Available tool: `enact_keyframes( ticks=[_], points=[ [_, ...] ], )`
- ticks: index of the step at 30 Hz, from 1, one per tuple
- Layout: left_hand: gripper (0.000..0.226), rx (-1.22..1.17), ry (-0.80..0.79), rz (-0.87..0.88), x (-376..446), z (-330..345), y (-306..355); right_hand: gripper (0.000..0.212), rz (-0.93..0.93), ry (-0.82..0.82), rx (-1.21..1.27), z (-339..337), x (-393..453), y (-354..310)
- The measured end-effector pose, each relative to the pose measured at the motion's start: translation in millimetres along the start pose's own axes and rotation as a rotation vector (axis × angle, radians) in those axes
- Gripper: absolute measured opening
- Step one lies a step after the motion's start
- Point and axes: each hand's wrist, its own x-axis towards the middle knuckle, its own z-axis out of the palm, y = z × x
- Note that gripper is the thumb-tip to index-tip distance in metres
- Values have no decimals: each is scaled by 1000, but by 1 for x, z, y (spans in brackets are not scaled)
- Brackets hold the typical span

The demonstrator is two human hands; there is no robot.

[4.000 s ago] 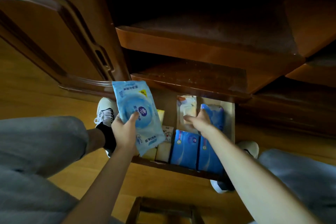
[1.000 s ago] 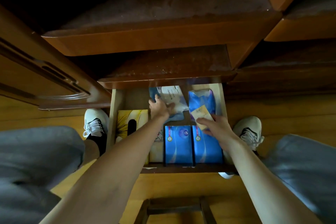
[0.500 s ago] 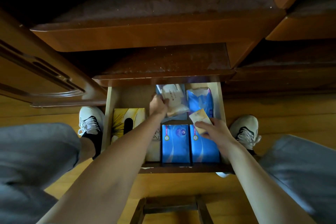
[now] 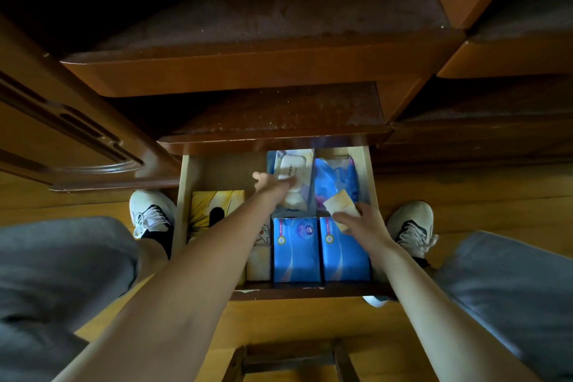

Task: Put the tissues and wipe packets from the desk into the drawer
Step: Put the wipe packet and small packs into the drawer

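Open wooden drawer (image 4: pixel 184 195), pale bare-wood walls, dark varnished front edge nearest the camera, pulled out under a brown desk.

Inside, front row: two glossy blue tissue packs (image 4: pixel 296 250), rectangular, side by side and touching, long axes running front to back. Left of them a pale yellowish soft pack (image 4: pixel 258 267), partly under the left forearm. Further left a yellow tissue box (image 4: pixel 214 205) with a dark oval slot on top, cardboard look.

Back row: white wipe packet (image 4: pixel 293 178), soft plastic film, white rounded flip lid on top, long axis front to back, lid end toward the back of the drawer. Right of it a crumpled blue plastic bag (image 4: pixel 336 180), wrinkled, shiny, touching the right drawer wall area.

Left hand (image 4: pixel 269 184) reached far into the back of the drawer, arm nearly straight, palm down, fingers on the left edge of the wipe packet; thumb out to the left. Blurred; cannot tell whether the grip grasps the packet or only presses it.

Right hand (image 4: pixel 361 222) over the right blue pack, wrist bent, fingers curled, pinching a small flat cream packet (image 4: pixel 341 208). Packet roughly rectangular, tilted, long axis diagonal, far end pointing up-left over the blue bag's near edge.

White sneakers (image 4: pixel 148 211) either side of the drawer on the wood floor; grey trousers at both frame edges. Dark wooden stool frame (image 4: pixel 288 357) at the bottom.
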Motion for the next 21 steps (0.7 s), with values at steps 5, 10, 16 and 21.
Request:
enact_keyframes(
  ticks=[5,10,16,21],
  points=[
    [54,193,101,115,12,5,-20,30,-43,-45,-210,6,7,10],
    [35,375,64,222,12,-7,-28,32,-26,-30,-169,5,7,12],
    [76,519,178,351,2,0,-22,28,-31,-23,-110,6,7,15],
    [42,576,116,365,-7,12,-19,15,-30,-3,-106,7,8,20]
  ],
)
